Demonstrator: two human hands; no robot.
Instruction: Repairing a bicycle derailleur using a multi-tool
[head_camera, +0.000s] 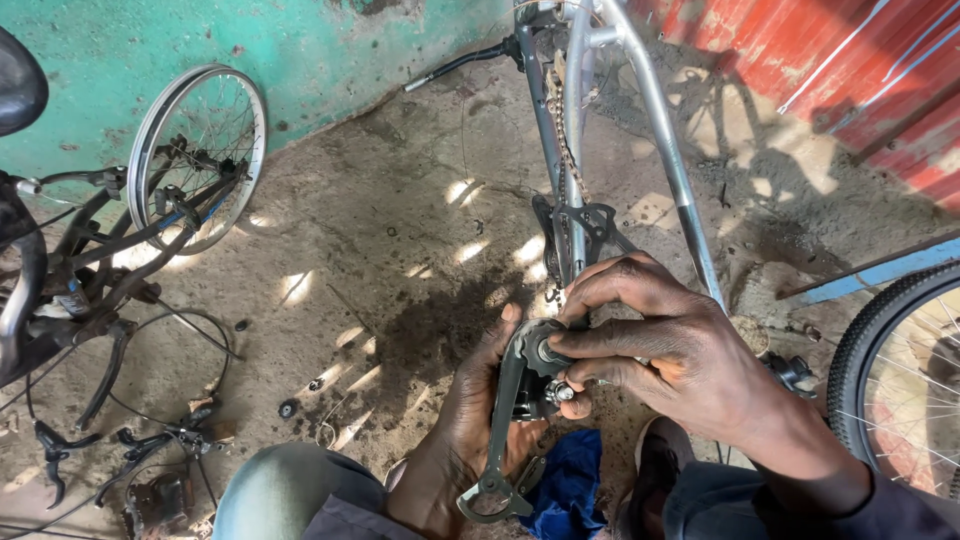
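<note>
Both hands clamped: left hand (470, 420) cradling stiff, greasy derailleur (520, 400) below silver frame (660, 130); right hand (670, 350) pinching its bolt (562, 393).

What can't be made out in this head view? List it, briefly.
- Head view: the small silvery part at the right hand fingertips is too small to identify.
- The left hand palm is hidden behind the derailleur it holds.
- The bicycle frame is cut off by the top edge.
- The tyred wheel is cut off by the right edge.
</note>
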